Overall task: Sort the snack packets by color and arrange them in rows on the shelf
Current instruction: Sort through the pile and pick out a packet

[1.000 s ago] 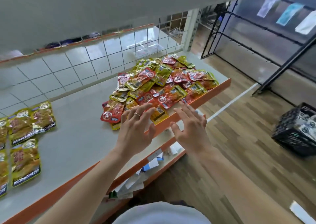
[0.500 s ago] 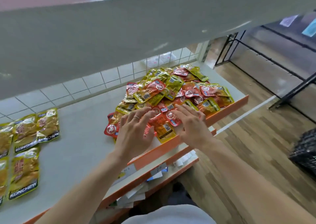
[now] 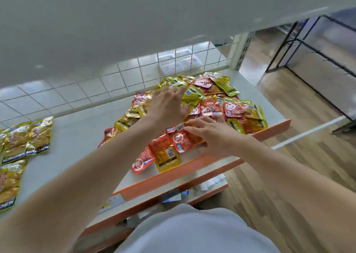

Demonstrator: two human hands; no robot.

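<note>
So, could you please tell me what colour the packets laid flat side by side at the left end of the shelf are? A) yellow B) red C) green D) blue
A: the packets lying flat at the left of the shelf are all yellow, while red shows only in the mixed pile further right.

At mid-frame your left hand (image 3: 167,106) lies spread on the heap of red and yellow packets (image 3: 240,110) on the shelf (image 3: 77,133), your right hand (image 3: 213,135) just below it, fingers (image 3: 194,125) touching red packets (image 3: 181,139), with sorted yellow packets (image 3: 28,137) far left.
</note>
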